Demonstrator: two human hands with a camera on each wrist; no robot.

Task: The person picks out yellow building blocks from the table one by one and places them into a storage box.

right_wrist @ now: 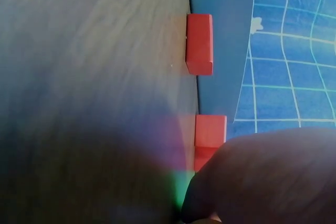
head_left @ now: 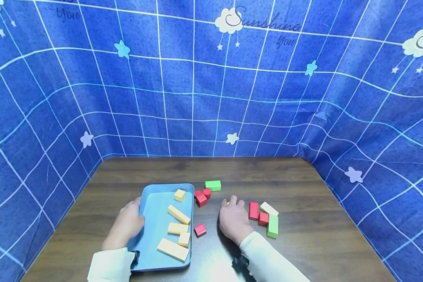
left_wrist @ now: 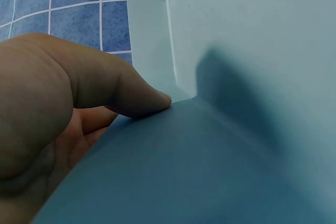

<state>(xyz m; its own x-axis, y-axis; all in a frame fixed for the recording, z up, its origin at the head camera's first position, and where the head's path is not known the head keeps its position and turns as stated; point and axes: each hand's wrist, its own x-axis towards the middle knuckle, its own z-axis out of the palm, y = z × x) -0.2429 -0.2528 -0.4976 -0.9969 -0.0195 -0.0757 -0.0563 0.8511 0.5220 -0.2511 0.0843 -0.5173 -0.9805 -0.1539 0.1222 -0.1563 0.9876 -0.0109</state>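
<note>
My left hand (head_left: 128,221) grips the left wall of a blue tray (head_left: 148,235). In the left wrist view the thumb (left_wrist: 142,95) presses on the tray's rim, with fingers behind the wall. Several yellow wooden blocks (head_left: 173,249) lie in the tray, mostly along its right side. Right of the tray, my right hand (head_left: 235,219) is down at the tabletop with its fingers round a small yellow block (head_left: 228,203). Most of that block is hidden under the fingers. The right wrist view shows part of the hand (right_wrist: 278,177), dark and blurred.
Between tray and right hand lie a red cube (head_left: 199,230), a cluster of red blocks (head_left: 201,199) and a green block (head_left: 213,185). Right of the hand are red blocks (head_left: 253,211), a cream block (head_left: 269,208) and another green block (head_left: 273,226). A blue curtain (head_left: 211,105) surrounds the wooden table (head_left: 303,188).
</note>
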